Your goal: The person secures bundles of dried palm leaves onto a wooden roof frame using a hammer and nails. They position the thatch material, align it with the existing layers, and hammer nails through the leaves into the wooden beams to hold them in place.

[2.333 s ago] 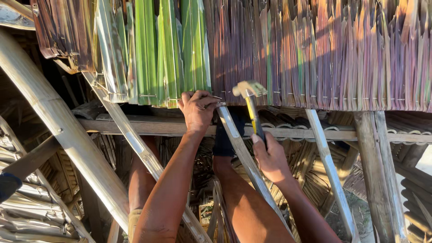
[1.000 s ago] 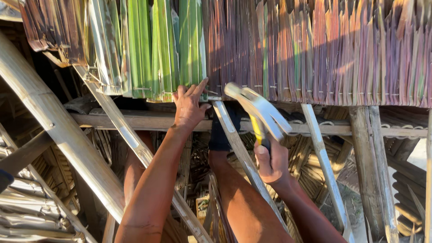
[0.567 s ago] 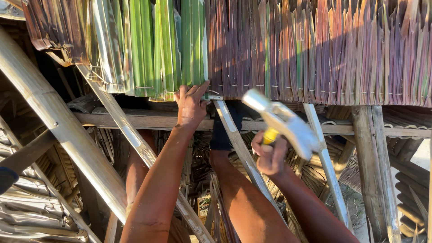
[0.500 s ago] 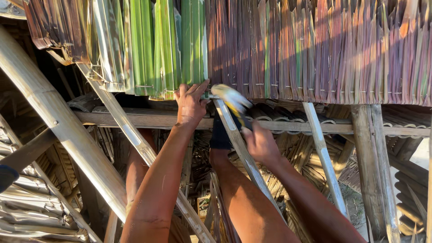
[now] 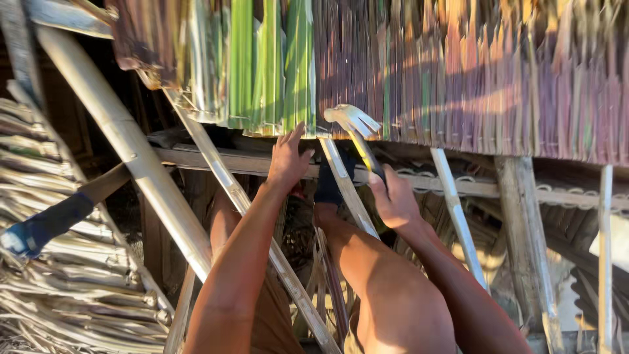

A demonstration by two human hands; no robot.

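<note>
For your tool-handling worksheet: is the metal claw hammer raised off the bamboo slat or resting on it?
Raised: the metal claw hammer, gripped by the right hand, has its head above the bamboo slat.

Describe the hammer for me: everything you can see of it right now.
The hammer is a claw hammer with a pale metal head, its forked claw pointing right, and a yellow-and-black handle. The right hand grips the lower handle, so the grip end is hidden. It stands nearly upright, leaning slightly left, head against the lower edge of the leaf thatch above a slanted bamboo slat. The left hand rests just beside it.

Hammer (image 5: 354,124) — shiny metal head; thatch (image 5: 458,72) — dry, fibrous.
</note>
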